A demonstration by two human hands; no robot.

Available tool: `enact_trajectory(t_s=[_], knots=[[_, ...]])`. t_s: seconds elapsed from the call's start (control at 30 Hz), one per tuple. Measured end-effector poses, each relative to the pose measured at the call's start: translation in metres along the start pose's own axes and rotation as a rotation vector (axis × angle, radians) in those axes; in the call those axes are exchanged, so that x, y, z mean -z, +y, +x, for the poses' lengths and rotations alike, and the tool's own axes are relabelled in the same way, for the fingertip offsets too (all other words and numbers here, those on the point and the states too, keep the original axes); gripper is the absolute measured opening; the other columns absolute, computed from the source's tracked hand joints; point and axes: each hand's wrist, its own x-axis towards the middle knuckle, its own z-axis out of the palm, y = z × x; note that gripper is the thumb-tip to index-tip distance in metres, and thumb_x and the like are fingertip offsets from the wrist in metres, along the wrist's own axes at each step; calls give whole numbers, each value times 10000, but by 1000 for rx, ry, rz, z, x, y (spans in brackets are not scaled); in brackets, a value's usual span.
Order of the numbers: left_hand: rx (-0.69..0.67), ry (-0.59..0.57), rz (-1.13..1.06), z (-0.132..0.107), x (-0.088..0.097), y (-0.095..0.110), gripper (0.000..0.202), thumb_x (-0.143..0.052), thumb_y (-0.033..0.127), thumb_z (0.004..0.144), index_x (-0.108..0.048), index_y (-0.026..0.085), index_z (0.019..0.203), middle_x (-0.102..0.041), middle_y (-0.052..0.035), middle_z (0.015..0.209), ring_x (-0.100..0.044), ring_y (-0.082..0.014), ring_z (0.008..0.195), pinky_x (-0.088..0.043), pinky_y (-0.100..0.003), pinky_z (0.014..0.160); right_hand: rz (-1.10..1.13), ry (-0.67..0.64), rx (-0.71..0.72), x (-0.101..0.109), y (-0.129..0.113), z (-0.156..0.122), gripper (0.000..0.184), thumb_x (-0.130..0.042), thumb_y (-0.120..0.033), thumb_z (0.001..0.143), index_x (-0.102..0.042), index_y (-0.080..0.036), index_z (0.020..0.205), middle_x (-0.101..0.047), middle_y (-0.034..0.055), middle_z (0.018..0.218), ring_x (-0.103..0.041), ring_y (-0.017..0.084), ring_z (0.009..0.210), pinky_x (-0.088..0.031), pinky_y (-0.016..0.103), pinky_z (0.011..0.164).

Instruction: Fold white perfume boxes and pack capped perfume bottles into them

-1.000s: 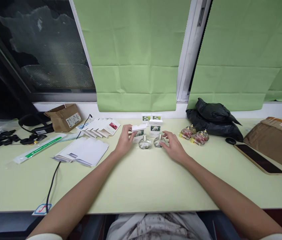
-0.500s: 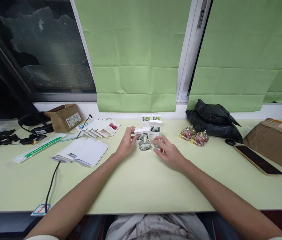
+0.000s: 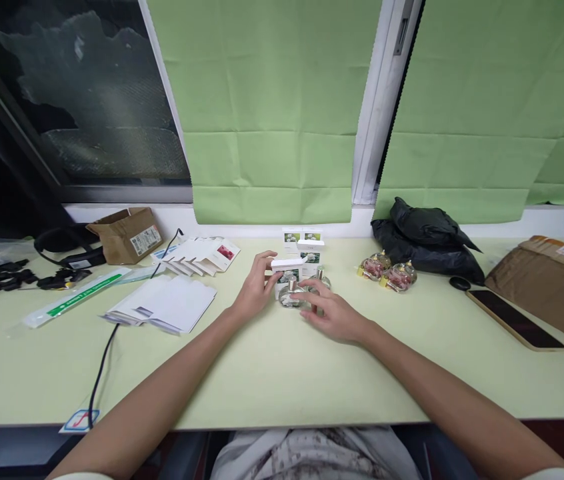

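Near the middle of the table, my left hand [image 3: 255, 287] has thumb and fingers around the left edge of a small upright white box [image 3: 287, 265] with a flower picture on its front. Before that box stands a clear glass perfume bottle [image 3: 289, 298] with a silver cap. My right hand [image 3: 335, 310] is at the bottle's right side, its fingers apart and curved, the index finger reaching across the glass. A second bottle [image 3: 321, 275], partly hidden, stands behind those fingers. More flower-printed boxes [image 3: 311, 247] stand behind.
Two ornate pink-and-gold bottles [image 3: 398, 277] are to the right, before black plastic bags [image 3: 427, 240]. Farther right lie a phone [image 3: 515, 320] and a brown package [image 3: 552, 287]. Flattened white cartons [image 3: 167, 303], a black cable [image 3: 102, 373] and an open cardboard box [image 3: 129, 237] occupy the left.
My right hand has moved left from the second bottle to the front one. The front bottle and the box by my left hand have shifted slightly toward me.
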Motion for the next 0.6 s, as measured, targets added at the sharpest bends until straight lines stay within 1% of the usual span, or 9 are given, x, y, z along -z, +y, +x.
enact_trajectory(t_s=[0.07, 0.13, 0.23, 0.27, 0.33, 0.4, 0.43, 0.53, 0.6], knots=[[-13, -11, 20, 0, 0, 3, 217, -533, 308, 1060, -506, 274, 1273, -485, -94, 1467, -630, -188, 1128, -635, -370, 876, -3, 9, -9, 0, -1, 0, 350, -554, -294, 1042, -576, -387, 1379, -441, 69, 1524, -647, 128, 749, -579, 398, 832], [-30, -25, 29, 0, 0, 5, 207, -530, 305, 1062, -510, 274, 1265, -513, -86, 1427, -626, -188, 1141, -639, -368, 883, -9, 23, -16, 0, -2, 1, 270, -548, -307, 1045, -579, -348, 1310, -467, 72, 1478, -644, 133, 760, -567, 389, 825], [-59, -22, 40, 0, 0, 5, 203, -518, 299, 1066, -507, 272, 1267, -548, -79, 1328, -615, -191, 1155, -635, -371, 901, 7, 52, -44, -2, -1, 2, 206, -555, -331, 1038, -524, -294, 1239, -516, 79, 1397, -648, 154, 805, -547, 372, 816], [-66, -17, 50, 0, -1, 5, 204, -517, 297, 1067, -504, 271, 1269, -553, -78, 1304, -611, -194, 1162, -630, -378, 915, 17, 61, -65, -2, -1, 2, 229, -562, -341, 1033, -495, -286, 1245, -545, 79, 1349, -646, 163, 811, -539, 366, 803], [-78, -10, 71, 0, -1, 3, 203, -516, 290, 1068, -502, 269, 1269, -560, -79, 1289, -603, -203, 1180, -615, -400, 947, 29, 63, -115, -3, 0, 2, 318, -571, -358, 1027, -437, -284, 1306, -615, 56, 1182, -634, 182, 783, -520, 356, 767], [-86, -12, 78, 0, -2, 2, 205, -511, 286, 1069, -502, 269, 1274, -566, -83, 1295, -598, -213, 1193, -602, -421, 971, 25, 47, -151, -4, 0, 3, 388, -562, -361, 1032, -393, -290, 1375, -638, 15, 1008, -620, 198, 750, -502, 356, 757], [-88, -12, 75, 0, -2, 2, 207, -507, 285, 1071, -502, 269, 1277, -569, -86, 1297, -598, -217, 1193, -599, -427, 975, 21, 39, -155, -4, 0, 3, 404, -553, -356, 1037, -380, -294, 1397, -638, 2, 958, -620, 205, 751, -497, 361, 766], [-92, -7, 68, 0, -3, 1, 221, -502, 285, 1071, -500, 271, 1291, -570, -88, 1299, -604, -219, 1184, -596, -428, 974, 21, 41, -143, -5, 1, 3, 405, -524, -331, 1047, -373, -305, 1422, -650, 5, 959, -648, 224, 823, -494, 384, 827], [-92, 0, 78, -1, -3, 0, 225, -506, 282, 1069, -500, 271, 1294, -572, -86, 1299, -608, -216, 1181, -589, -425, 981, 18, 49, -143, -6, 1, 4, 405, -511, -317, 1045, -372, -302, 1425, -650, 4, 940, -655, 230, 832, -493, 387, 834]])
